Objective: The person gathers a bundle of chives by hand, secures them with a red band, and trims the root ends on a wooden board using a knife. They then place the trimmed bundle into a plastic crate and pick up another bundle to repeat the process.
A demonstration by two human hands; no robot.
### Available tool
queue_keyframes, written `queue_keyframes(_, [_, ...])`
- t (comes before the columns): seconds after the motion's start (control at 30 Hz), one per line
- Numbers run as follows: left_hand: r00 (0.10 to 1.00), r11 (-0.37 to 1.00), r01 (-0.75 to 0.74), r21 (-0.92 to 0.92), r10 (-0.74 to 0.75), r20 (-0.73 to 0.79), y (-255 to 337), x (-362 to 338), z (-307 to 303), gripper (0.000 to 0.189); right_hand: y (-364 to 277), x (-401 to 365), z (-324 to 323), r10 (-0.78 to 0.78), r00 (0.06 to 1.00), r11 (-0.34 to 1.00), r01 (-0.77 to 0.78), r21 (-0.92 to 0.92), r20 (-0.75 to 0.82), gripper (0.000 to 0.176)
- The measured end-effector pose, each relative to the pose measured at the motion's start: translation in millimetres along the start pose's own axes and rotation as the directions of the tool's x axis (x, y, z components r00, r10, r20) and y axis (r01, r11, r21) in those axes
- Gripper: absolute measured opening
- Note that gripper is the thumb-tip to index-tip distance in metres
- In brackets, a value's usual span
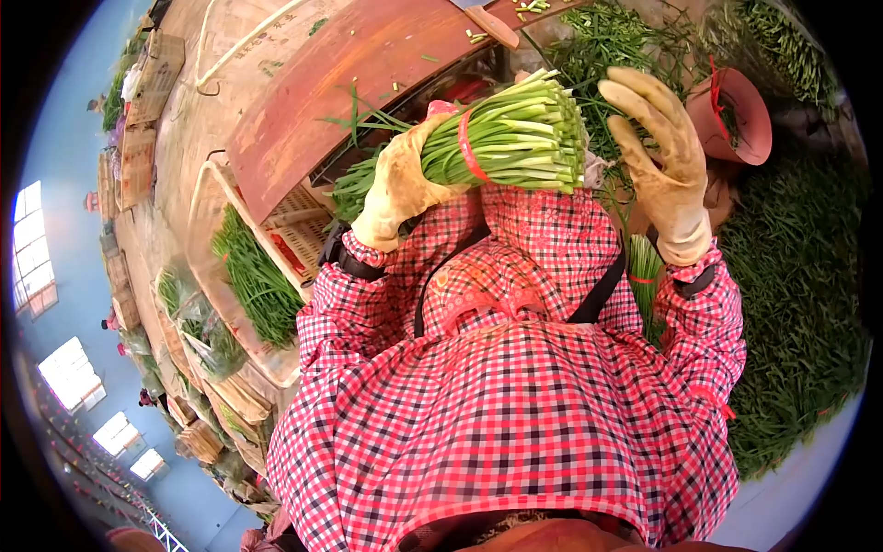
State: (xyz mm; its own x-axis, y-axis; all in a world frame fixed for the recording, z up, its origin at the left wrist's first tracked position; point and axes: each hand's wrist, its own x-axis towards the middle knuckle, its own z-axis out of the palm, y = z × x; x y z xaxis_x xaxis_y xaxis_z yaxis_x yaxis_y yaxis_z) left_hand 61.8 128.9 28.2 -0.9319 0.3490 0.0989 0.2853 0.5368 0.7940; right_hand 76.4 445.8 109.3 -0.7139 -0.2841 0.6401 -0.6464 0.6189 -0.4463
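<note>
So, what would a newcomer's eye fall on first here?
Probably the green bunch near the top centre, bound with a red band and held in the gloved left hand. To its right, the gloved right hand is open and empty. The checked shirt fills the lower middle.

Left gloved hand (401, 189) partly hid the banded bunch of green stalks (524, 138). Background people (111, 323) were too small to make out.

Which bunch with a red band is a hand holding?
The thick bunch in the gloved left hand. The other bunch is down beside the right sleeve, with no hand around it.
</note>
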Motion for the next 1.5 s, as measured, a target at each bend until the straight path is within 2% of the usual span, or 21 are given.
queue_keyframes(0.1, [1.000,1.000,0.011,0.001,-0.011,0.021,-1.9,0.9,-0.9,0.085,-2.1,27.9,6.5,-0.119,0.984,0.992,0.112,0.053,0.131,0.036])
queue_keyframes(0.2, [0.999,1.000,0.019,-0.017,-0.018,0.037,2.4,2.9,-4.3,0.086,4.8,38.0,22.1,-0.168,0.952,0.986,0.160,0.049,0.255,0.036])
queue_keyframes(0.23, [0.999,0.999,0.023,-0.026,-0.022,0.046,4.5,3.4,-5.1,0.086,5.6,42.3,22.9,-0.201,0.937,0.978,0.209,0.002,0.286,0.029])
queue_keyframes(0.33, [0.998,0.998,0.041,-0.037,-0.039,0.055,8.6,3.3,-5.1,0.086,16.5,41.7,28.7,-0.189,0.944,0.979,0.162,0.120,0.270,0.022])
queue_keyframes(0.37, [1.000,1.000,0.013,0.024,-0.013,0.020,6.6,2.5,-4.6,0.085,15.0,40.5,24.8,-0.030,0.986,0.968,-0.012,0.249,0.165,0.015])
queue_keyframes(0.43, [0.998,0.989,-0.028,0.145,0.035,-0.048,1.3,-5.2,0.4,0.084,12.8,41.7,8.6,0.201,0.965,0.915,-0.247,0.319,0.168,0.013])
queue_keyframes(0.5, [0.997,0.982,-0.034,0.186,0.045,-0.055,0.1,-8.9,3.5,0.089,16.1,35.5,8.8,0.173,0.976,0.939,-0.205,0.277,0.136,0.011])
queue_keyframes(0.53, [0.997,0.978,-0.039,0.204,0.052,-0.059,1.1,-9.7,4.7,0.091,5.4,30.5,9.4,0.276,0.930,0.824,-0.359,0.438,0.243,0.014])
queue_keyframes(0.6, [0.997,0.983,-0.031,0.181,0.042,-0.057,4.1,-9.3,4.5,0.092,0.9,24.1,9.3,0.099,0.961,0.956,-0.164,0.242,0.259,0.018])
queue_keyframes(0.63, [0.997,0.982,-0.030,0.186,0.041,-0.059,3.6,-10.2,4.9,0.092,2.6,20.4,13.1,0.082,0.961,0.950,-0.156,0.270,0.266,0.023])
queue_keyframes(0.73, [0.996,0.989,-0.030,0.145,0.042,-0.082,4.4,-9.4,6.0,0.086,1.6,18.9,16.4,0.099,0.963,0.957,-0.161,0.242,0.251,0.025])
queue_keyframes(0.87, [0.991,0.975,-0.056,0.217,0.082,-0.110,2.6,-12.7,10.1,0.086,-7.1,23.2,17.9,-0.016,0.977,0.996,-0.003,0.088,0.215,0.020])
queue_keyframes(1.0, [0.981,0.956,-0.069,0.284,0.117,-0.156,1.8,-18.2,17.9,0.087,-10.2,15.7,20.4,0.092,0.980,0.982,-0.119,0.145,0.178,0.019])
queue_keyframes(1.1, [0.964,0.940,-0.117,0.321,0.185,-0.190,-0.7,-20.0,21.3,0.088,-16.9,14.4,21.0,0.074,0.988,0.993,-0.086,0.079,0.135,0.016])
queue_keyframes(1.2, [0.952,0.926,-0.147,0.347,0.228,-0.205,0.8,-21.2,24.5,0.089,-15.5,6.2,25.5,0.118,0.986,0.975,-0.137,0.173,0.120,0.015])
queue_keyframes(1.23, [0.949,0.924,-0.151,0.352,0.235,-0.208,1.0,-21.8,25.1,0.090,-17.3,8.4,23.3,0.132,0.979,0.972,-0.159,0.173,0.159,0.010])
queue_keyframes(1.43, [0.948,0.917,-0.151,0.369,0.239,-0.208,1.9,-25.7,27.3,0.091,-16.4,7.9,23.7,0.071,0.981,0.990,-0.091,0.105,0.181,0.006])
queue_keyframes(1.5, [0.954,0.919,-0.133,0.372,0.220,-0.203,5.8,-26.0,26.0,0.090,-7.5,4.3,17.1,0.181,0.972,0.955,-0.211,0.209,0.153,0.006])
